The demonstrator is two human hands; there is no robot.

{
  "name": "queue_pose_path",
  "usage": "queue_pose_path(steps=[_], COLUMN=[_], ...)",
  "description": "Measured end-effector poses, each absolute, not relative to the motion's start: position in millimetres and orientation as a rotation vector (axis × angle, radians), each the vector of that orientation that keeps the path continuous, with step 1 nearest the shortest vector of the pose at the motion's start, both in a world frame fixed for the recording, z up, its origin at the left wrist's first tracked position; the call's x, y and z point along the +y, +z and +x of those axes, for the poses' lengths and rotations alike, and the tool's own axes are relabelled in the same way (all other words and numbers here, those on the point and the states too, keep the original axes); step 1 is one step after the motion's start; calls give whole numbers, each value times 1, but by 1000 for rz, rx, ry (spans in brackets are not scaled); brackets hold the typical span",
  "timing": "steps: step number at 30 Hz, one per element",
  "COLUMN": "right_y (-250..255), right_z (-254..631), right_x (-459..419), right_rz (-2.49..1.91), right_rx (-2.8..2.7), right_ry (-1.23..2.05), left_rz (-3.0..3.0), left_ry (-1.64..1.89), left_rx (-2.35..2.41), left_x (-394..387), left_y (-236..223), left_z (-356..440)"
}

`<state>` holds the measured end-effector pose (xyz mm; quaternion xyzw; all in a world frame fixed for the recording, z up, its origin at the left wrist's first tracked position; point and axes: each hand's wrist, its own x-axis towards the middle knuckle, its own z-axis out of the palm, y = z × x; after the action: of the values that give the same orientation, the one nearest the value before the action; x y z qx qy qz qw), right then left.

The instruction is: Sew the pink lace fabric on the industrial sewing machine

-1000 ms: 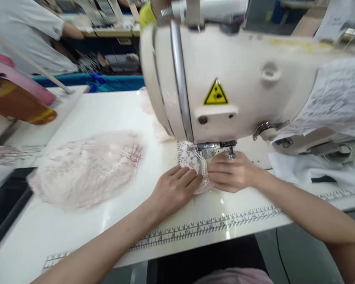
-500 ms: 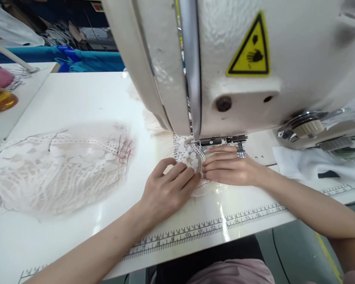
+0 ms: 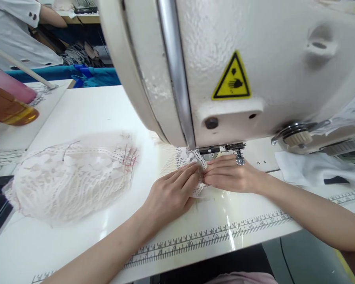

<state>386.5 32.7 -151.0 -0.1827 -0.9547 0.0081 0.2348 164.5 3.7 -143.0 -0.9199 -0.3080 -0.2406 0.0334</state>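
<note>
White lace [image 3: 185, 155] with scalloped, dotted edging and fringe lies under the sewing machine head [image 3: 225, 35]. My left hand [image 3: 173, 191] is at its near edge, fingers bent together and closed on the lace. From the right, my right hand [image 3: 235, 175] rests its outstretched fingers flat on the edging, their tips meeting those of my left. Both hands are just in front of the metal attachment [image 3: 215, 150] at the machine's base. The machine head hides the needle, and my fingers cover part of the lace.
A second lace piece [image 3: 68, 181] with loose dark and red threads lies to the left. Thread cones [image 3: 14, 106] stand at far left. White cloth [image 3: 307, 169] lies at right. A ruler strip [image 3: 195, 240] runs along the front edge. Behind, a person's sleeve [image 3: 26, 12] shows.
My left fingers have moved from spread and curled over the lace to drawn together beside my right fingertips. Less of the lace shows. The camera view has shifted.
</note>
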Motion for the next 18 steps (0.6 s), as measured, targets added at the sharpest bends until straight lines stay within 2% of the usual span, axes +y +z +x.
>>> queue_pose_path(steps=[7, 14, 18], right_y=[-154, -148, -145], right_z=[386, 388, 390], right_x=[35, 31, 32], right_rz=[-518, -624, -622], right_rx=[-2556, -2432, -2446], right_ry=[34, -310, -313], left_rz=[-2838, -2893, -2897], left_ry=[-738, -730, -737], left_rx=[-982, -979, -980], left_x=[3, 4, 4], left_y=[-142, -142, -144], left_z=[166, 168, 169])
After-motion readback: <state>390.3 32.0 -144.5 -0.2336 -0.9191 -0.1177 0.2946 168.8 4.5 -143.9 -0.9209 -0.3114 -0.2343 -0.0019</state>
